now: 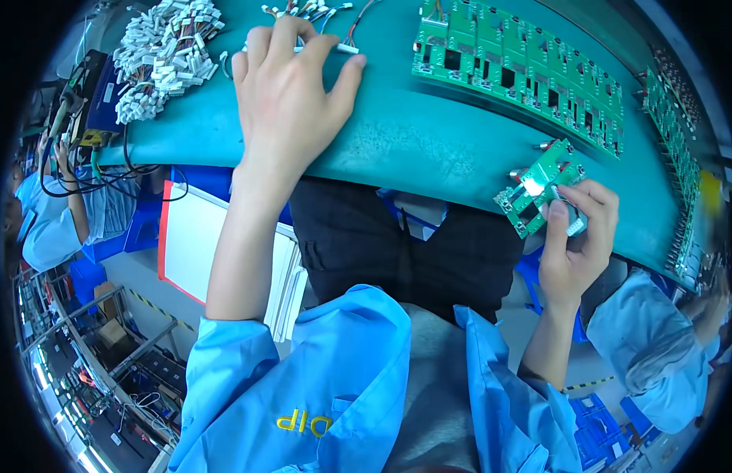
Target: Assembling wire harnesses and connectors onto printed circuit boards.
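My left hand (291,87) is over the far side of the green mat, palm down, thumb held apart from the bent fingers. Beneath and just beyond its fingertips lie several short wire leads (323,11) with white connectors; the tips are partly hidden. My right hand (579,236) pinches a small green circuit board (539,183) at its near corner, tilted over the mat's front edge. The board carries a bright reflective patch and small cylindrical parts along its far side. A white connector (576,227) with dark wires shows between the thumb and fingers of that hand.
A heap of white-connector leads (165,59) sits at the far left, by a blue-and-black device (102,94) with cables. A panel of joined green boards (516,67) lies at the back right, with more boards (672,150) beyond. Co-workers in blue sit on both sides.
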A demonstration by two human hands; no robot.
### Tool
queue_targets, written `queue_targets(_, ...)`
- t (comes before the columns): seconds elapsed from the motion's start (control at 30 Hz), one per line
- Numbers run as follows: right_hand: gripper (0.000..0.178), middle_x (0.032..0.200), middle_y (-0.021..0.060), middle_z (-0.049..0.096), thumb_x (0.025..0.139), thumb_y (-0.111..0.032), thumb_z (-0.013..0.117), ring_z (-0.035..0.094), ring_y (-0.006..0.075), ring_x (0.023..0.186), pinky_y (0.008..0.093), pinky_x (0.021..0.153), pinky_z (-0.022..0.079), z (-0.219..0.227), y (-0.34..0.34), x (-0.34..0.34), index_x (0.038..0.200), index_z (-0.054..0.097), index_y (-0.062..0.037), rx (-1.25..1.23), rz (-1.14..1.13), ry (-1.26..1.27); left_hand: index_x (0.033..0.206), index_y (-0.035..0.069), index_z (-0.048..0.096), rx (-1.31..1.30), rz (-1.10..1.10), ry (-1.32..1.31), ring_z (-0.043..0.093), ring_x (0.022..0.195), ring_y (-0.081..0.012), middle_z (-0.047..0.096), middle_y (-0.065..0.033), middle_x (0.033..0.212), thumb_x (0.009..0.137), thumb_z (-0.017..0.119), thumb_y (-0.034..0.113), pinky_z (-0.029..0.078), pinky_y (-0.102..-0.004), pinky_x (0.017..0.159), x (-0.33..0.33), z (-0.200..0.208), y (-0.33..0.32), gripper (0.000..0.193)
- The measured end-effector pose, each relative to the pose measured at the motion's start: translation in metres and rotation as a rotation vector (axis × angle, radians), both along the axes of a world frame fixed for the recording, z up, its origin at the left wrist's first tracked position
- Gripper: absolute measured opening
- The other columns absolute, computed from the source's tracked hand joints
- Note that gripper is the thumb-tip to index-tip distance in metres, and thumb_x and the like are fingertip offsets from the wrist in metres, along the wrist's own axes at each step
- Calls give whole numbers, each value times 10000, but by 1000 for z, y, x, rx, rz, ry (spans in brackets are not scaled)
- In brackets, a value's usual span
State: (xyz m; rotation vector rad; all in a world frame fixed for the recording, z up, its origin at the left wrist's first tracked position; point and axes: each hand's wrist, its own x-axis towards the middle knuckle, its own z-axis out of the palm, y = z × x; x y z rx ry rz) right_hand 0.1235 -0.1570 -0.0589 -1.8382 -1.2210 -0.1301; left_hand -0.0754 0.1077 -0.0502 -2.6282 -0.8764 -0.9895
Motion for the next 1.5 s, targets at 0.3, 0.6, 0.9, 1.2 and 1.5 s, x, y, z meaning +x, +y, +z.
queue_targets(0.3, 282, 1083, 79, 643, 744, -9, 720, 567, 232, 979, 352, 971, 373, 4, 2, 4, 1020, 719, -67, 21, 26, -4, 955, 35, 722, -828, -172, -329, 590, 834, -158, 655, -47, 900, 902, 674, 90, 442, -289, 722, 11, 29, -3, 90)
queue_targets(0.6, 243, 1048, 54, 654, 726, 6, 721, 573, 213, 920, 365, 961, 358, 4, 12, 9, 955, 726, -75, 56, 69, 24, 1013, 48, 559, -1672, -513, -929, 549, 783, -191, 595, -102, 888, 913, 616, 75, 414, -287, 739, -22, 10, -76, 118)
queue_targets(0.9, 231, 1065, 28, 660, 744, 29, 688, 570, 190, 921, 385, 1004, 325, 10, 6, 34, 942, 722, -86, 30, 192, 24, 970, 62, 549, -1756, -505, -847, 513, 802, -211, 575, -126, 895, 846, 626, 63, 404, -304, 754, -43, 10, -129, 146)
queue_targets(1.2, 182, 1076, 34, 659, 777, 11, 709, 580, 200, 937, 352, 1010, 357, 4, 11, 48, 931, 726, -85, 0, 256, 98, 995, -5, 600, -1364, -727, -692, 529, 891, -208, 611, -132, 1004, 843, 639, -67, 432, -282, 799, 60, 14, -112, 169)
queue_targets(1.5, 170, 1067, 54, 645, 784, 8, 705, 577, 218, 909, 324, 929, 414, -12, 22, 46, 937, 725, -63, 221, 271, 294, 1040, -34, 685, -1159, -667, -309, 575, 901, -133, 661, -78, 1047, 919, 713, -30, 449, -225, 832, 88, 19, -102, 125)
